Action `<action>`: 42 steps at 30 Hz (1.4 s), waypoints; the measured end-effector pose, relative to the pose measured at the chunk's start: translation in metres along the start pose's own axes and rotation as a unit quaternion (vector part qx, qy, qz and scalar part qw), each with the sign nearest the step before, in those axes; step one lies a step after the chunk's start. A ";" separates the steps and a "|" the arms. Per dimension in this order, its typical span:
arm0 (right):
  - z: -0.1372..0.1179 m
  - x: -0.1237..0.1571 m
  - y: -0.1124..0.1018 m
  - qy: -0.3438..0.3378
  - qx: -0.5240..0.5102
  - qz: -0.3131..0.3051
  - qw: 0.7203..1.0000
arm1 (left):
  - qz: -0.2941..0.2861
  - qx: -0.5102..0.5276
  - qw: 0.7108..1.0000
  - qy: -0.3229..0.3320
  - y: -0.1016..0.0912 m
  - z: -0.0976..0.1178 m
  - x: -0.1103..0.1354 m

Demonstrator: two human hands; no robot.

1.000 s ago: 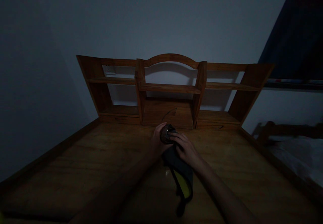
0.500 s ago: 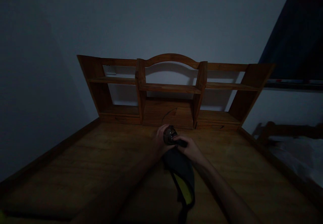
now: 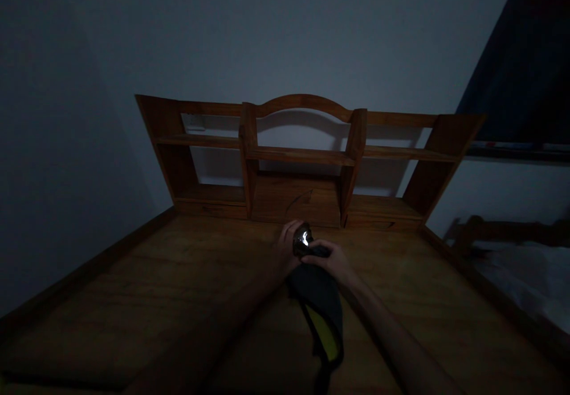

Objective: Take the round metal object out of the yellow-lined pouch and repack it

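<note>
Above the desk, a dark, shiny, rounded object (image 3: 303,238) catches a bright glint; its kind is hard to make out in the dim light. My left hand (image 3: 287,251) is closed around its left side. At its right, my right hand (image 3: 328,259) pinches a small black piece (image 3: 319,252) that touches or belongs to the shiny object. Just under both hands is a dark grey fabric piece (image 3: 316,285) with black edging, a yellow inner face (image 3: 324,331) and a black strap trailing towards me.
A wooden shelf unit (image 3: 300,156) with several compartments stands at the back of the wooden desk (image 3: 214,264), against a pale wall. Raised edges border the desk. Beyond its right side are a dark wooden frame (image 3: 512,230) and pale bedding or plastic (image 3: 529,279).
The shiny object has turned slightly and moved a little to the right, and now shows a brighter glint. My fingers have shifted slightly on it. The fabric piece has hardly moved.
</note>
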State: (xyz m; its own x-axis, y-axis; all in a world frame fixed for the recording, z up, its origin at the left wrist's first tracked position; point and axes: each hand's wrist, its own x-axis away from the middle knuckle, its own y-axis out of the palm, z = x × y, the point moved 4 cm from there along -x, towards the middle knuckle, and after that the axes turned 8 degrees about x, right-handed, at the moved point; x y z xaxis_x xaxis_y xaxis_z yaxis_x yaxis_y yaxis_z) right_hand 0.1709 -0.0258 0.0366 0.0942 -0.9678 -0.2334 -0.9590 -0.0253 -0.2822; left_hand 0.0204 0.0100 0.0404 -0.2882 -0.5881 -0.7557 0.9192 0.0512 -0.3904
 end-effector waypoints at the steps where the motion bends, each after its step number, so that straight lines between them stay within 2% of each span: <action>1: 0.000 0.000 0.001 -0.008 0.008 0.009 1.000 | -0.001 0.012 1.000 0.006 -0.001 0.001 -0.001; 5: 0.000 -0.001 -0.003 -0.069 0.077 0.067 0.992 | -0.005 0.063 0.997 0.036 -0.002 0.004 -0.003; 8: -0.005 0.000 -0.010 -0.141 0.163 0.104 0.971 | -0.016 0.079 0.995 0.054 -0.001 0.004 -0.003; 13: -0.013 0.004 -0.011 -0.230 0.256 0.085 0.935 | -0.035 0.071 0.996 0.032 0.001 -0.002 0.000; 19: -0.022 0.008 -0.007 -0.265 0.265 0.074 0.924 | -0.010 0.036 0.998 0.045 -0.002 -0.004 -0.003; 25: -0.036 0.011 0.000 -0.247 0.211 0.063 0.944 | 0.031 0.022 0.995 0.095 -0.009 0.000 -0.004; 30: -0.032 0.010 0.000 -0.225 0.183 0.040 0.956 | 0.002 -0.086 0.991 0.101 -0.012 0.012 0.002; 36: -0.019 0.007 -0.003 -0.156 0.160 0.009 0.975 | -0.009 -0.137 0.987 0.085 -0.013 0.013 0.006; 42: -0.015 0.004 -0.004 -0.054 0.075 -0.052 0.994 | -0.017 -0.107 0.992 0.071 -0.009 0.007 0.004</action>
State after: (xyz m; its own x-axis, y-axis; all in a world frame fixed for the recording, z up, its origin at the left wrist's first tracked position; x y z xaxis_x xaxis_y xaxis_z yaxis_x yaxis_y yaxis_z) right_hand 0.1713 -0.0334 0.0512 0.2270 -0.9291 -0.2920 -0.8923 -0.0783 -0.4447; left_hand 0.0126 0.0019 0.0449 -0.3673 -0.4728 -0.8010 0.8345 0.2128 -0.5083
